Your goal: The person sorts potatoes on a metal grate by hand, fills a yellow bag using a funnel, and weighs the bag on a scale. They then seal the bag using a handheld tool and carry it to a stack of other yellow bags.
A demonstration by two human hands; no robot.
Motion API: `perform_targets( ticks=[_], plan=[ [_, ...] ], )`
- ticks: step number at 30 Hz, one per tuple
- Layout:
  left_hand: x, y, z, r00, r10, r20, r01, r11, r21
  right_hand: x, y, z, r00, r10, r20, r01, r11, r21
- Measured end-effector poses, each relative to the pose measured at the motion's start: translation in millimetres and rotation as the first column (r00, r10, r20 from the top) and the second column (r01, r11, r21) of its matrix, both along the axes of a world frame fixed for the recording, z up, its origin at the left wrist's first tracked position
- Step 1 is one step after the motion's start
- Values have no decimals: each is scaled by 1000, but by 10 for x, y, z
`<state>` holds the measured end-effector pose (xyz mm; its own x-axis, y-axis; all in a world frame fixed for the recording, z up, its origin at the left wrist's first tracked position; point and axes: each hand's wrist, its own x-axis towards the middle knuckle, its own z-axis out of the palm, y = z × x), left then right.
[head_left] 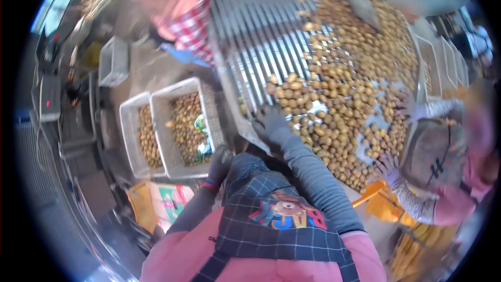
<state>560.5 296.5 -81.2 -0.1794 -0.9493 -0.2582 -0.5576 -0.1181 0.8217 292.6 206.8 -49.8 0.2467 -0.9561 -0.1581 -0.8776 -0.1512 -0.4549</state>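
Observation:
My right hand (271,124), in a dark grey glove, rests at the edge of a slatted metal sorting table (245,31), fingers stretched over the slats. Close beyond its fingertips lie many small, round, yellow-brown potatoes (323,94), spread thickly over the right side of the table. My left hand (221,164), also gloved in dark grey, hangs low beside the near corner of a white plastic crate (180,172). Its fingers are blurred, and I cannot tell whether they grip the crate. Smaller, browner potatoes (185,120) and a green-and-white wrapper (202,136) are in that crate.
A second white crate (130,141) with potatoes adjoins the first. Another crate (114,62) stands farther back. At right, a co-worker's gloved hands (389,169) reach onto the potatoes. Another person in a checked garment (193,26) stands at the far left. Yellow sacks (386,206) lie at lower right.

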Motion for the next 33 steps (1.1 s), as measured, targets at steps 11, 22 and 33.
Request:
perform_targets(
  ticks=[11,22,33],
  plan=[
    [-1407,-1894,502,925,-355,136,370,761,-533,-2443,1922,41,855,-420,-305,459,886,69],
    [-2626,-704,161,398,-787,472,917,329,-224,-1231,2306,-50,683,-728,53,719,657,-226],
    [-1437,-2174,210,575,-236,783,724,592,-353,-1138,1520,116,954,-274,122,292,939,-182]
  ],
)
